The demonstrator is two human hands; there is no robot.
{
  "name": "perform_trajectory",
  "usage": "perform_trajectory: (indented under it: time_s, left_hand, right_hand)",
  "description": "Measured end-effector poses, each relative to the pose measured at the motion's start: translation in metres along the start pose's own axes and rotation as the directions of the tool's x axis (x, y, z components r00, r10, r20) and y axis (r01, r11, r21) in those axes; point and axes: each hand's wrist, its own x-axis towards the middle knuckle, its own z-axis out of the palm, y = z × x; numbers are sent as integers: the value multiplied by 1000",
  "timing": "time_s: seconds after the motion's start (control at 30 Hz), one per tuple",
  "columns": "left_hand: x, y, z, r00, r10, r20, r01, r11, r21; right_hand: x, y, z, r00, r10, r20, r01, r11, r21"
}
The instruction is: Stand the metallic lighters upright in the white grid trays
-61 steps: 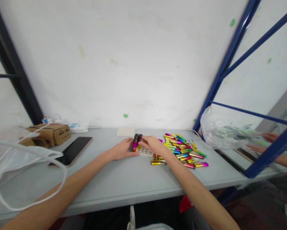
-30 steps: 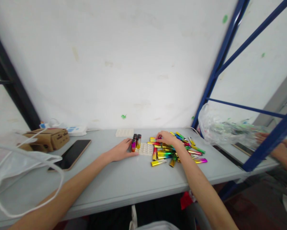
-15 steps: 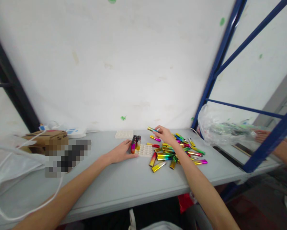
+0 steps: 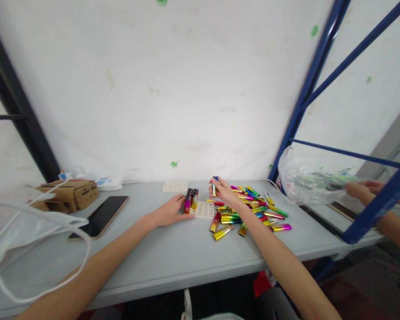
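A small white tray with rows of holes (image 4: 204, 210) sits on the table, several lighters with black tops (image 4: 191, 200) standing upright at its left end. My left hand (image 4: 169, 210) grips that end, thumb along the front and fingers behind the lighters. Just above the tray's far right side, my right hand (image 4: 224, 190) pinches one gold and blue lighter (image 4: 214, 187), held nearly upright. Right of the tray spreads a loose pile of shiny metallic lighters (image 4: 246, 211) in gold, green, red and purple, partly hidden by my right forearm.
A second white tray (image 4: 175, 186) lies near the wall. To the left are a phone (image 4: 101, 217), a cardboard box (image 4: 74, 194) and a white cable (image 4: 86, 253). Beyond the blue frame (image 4: 295, 115) at right, another person's hands (image 4: 363, 190) touch a clear plastic bag (image 4: 296, 182).
My right hand has drawn slightly left toward the tray, and the lighter in it has turned from lying sideways to nearly upright. My left hand stays at the tray.
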Motion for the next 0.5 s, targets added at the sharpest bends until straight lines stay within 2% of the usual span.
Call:
perform_trajectory:
  time_s: [0.13, 0.23, 0.33, 0.5]
  left_hand:
    - [-1, -1, 0, 1000, 1, -8, -1, 1000, 2]
    - [-1, 0, 0, 1000, -1, -5, 1, 1000, 0]
    - [-1, 0, 0, 1000, 4, -8, -4, 1000, -10]
    - [0, -1, 0, 1000, 7, -6, -7, 1000, -11]
  right_hand:
    - [-3, 2, 11, 998, 33, 57, -28, 995, -94]
    - [-2, 6, 17, 1000, 20, -14, -23, 962, -273]
    - [0, 12, 20, 995, -54, -88, 4, 872, -490]
    - [2, 15, 22, 975, -143, -172, 3, 776, -631]
